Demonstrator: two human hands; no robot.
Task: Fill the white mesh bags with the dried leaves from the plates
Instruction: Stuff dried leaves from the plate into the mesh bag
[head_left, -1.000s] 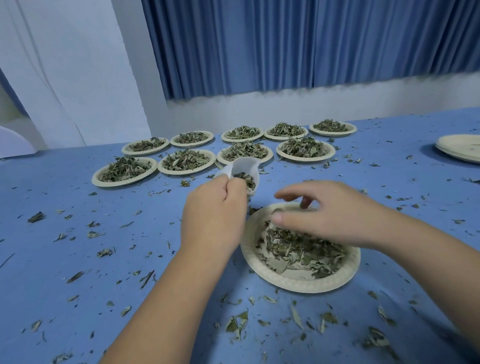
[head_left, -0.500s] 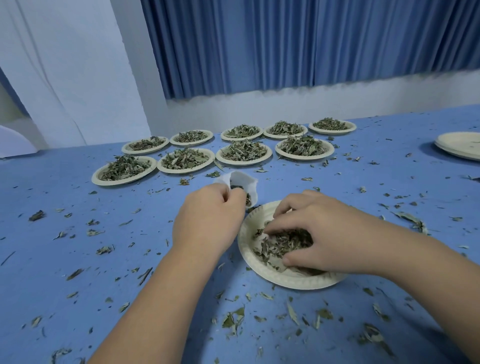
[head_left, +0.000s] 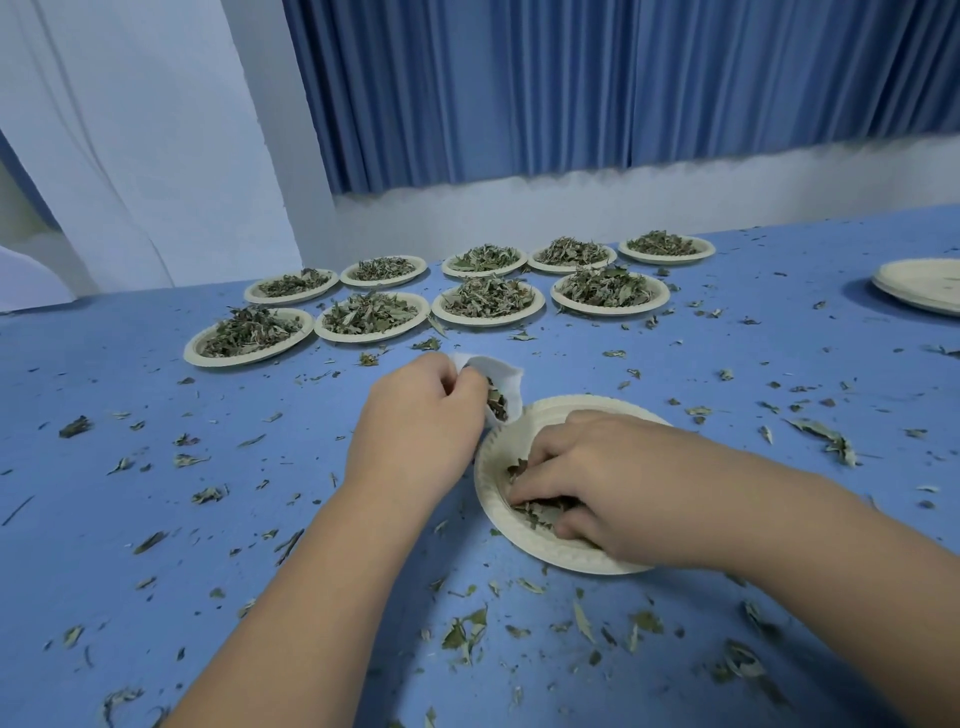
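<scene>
Blue cloth (head_left: 130, 467) is covering the table I am looking down on, and leaf scraps (head_left: 467, 631) are lying all over it. A pleated blue curtain (head_left: 571, 88) is hanging behind, above a pale wall (head_left: 675, 202), with white drapery (head_left: 130, 130) at the left. Nine plates (head_left: 244, 362) heaped with leaves are sitting in two rows at the far side, and a bare plate (head_left: 924, 283) is lying at the right edge. Closer in, the left hand (head_left: 415, 421) is curling its fingers round a white mesh bag (head_left: 506, 382), holding it mouth-up just beside the far-left rim of the near plate (head_left: 491, 483); leaves are showing inside the bag. The right hand (head_left: 613, 483) is reaching into that plate, fingers bent down and pinching the dried leaves (head_left: 540, 512) there.
</scene>
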